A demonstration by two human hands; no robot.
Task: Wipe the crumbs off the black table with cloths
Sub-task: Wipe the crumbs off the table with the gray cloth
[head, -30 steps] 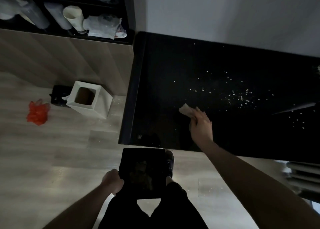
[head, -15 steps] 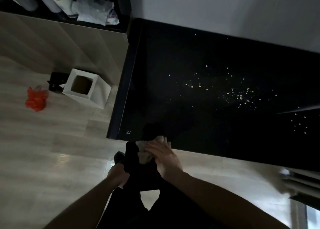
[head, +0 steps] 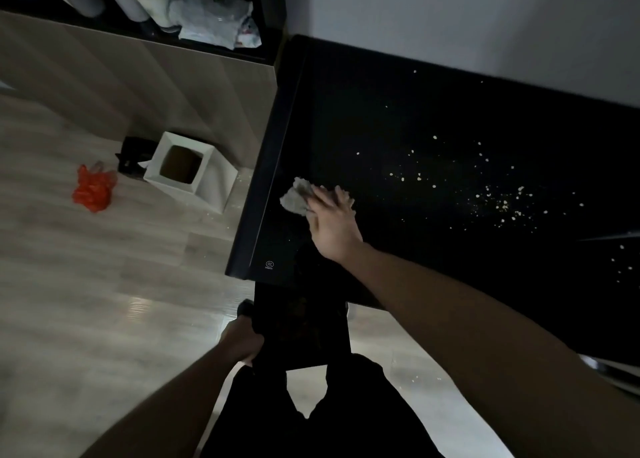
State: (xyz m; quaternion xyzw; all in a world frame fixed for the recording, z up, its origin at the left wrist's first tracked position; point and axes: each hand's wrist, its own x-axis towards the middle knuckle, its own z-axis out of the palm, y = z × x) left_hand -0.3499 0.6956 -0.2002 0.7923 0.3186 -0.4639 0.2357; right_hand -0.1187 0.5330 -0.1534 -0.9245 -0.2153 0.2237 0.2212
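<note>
right hand [head: 330,220]: on the table [head: 381,111], near its left edge; palm down, fingers spread flat over a cloth [head: 297,197] and pressing it to the surface. not curled round it.
cloth: pale, crumpled, lying on the table under the r. fingertips; most of it sticks out to the left of the hand, just inside the table's raised left rim.
left hand [head: 242,343]: low in view, below the table's near edge, fingers wrapped round the left side of a black tray [head: 304,333].
tray: dark, flat, held just under the near-left corner of the table, its far edge tucked beneath the tabletop edge (contents too dark to tell).
crumbs [head: 498,203]: pale specks scattered over the table to the right of the cloth, well apart from it; thickest cluster center-right, a few more at the far right edge and toward the back wall.
table: black, glossy, back edge against a pale wall; small round logo near the front-left corner.
bin [head: 188,170]: white, square, open top, on the wood floor just left of the table; a few specks on the floor beside it.
bag [head: 92,189]: orange-red, crumpled, on the floor left of the bin.
shelf [head: 145,3]: top left, holds pale rolls and a crumpled white plastic bag.
person: dark trousers at bottom center, both forearms bare.
</note>
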